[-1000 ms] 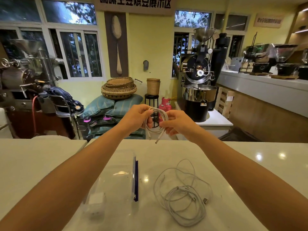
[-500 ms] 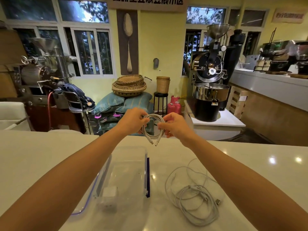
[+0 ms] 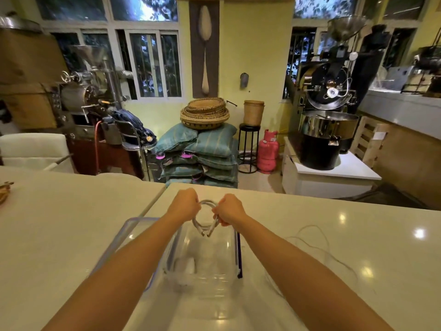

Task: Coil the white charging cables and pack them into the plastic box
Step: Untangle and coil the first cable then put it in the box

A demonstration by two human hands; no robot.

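Observation:
A coiled white charging cable (image 3: 207,203) is held between both hands, its two plug ends hanging down side by side. My left hand (image 3: 185,203) grips the coil's left side and my right hand (image 3: 228,209) grips its right side. The coil hangs just above the far end of a clear plastic box (image 3: 210,278) on the white counter. A small white charger block (image 3: 188,265) lies inside the box. More loose white cable (image 3: 319,249) lies on the counter to the right, mostly hidden by my right forearm.
The box's clear lid (image 3: 124,240) with a blue rim lies just left of the box, under my left forearm. The white counter (image 3: 59,223) ends at a far edge beyond my hands. Behind it stand sacks, a pink gas cylinder (image 3: 268,151) and roasting machines.
Both hands have come down and toward me with the coiled cable, from mid-air beyond the counter edge to just over the box. The view has tilted down and shifted right.

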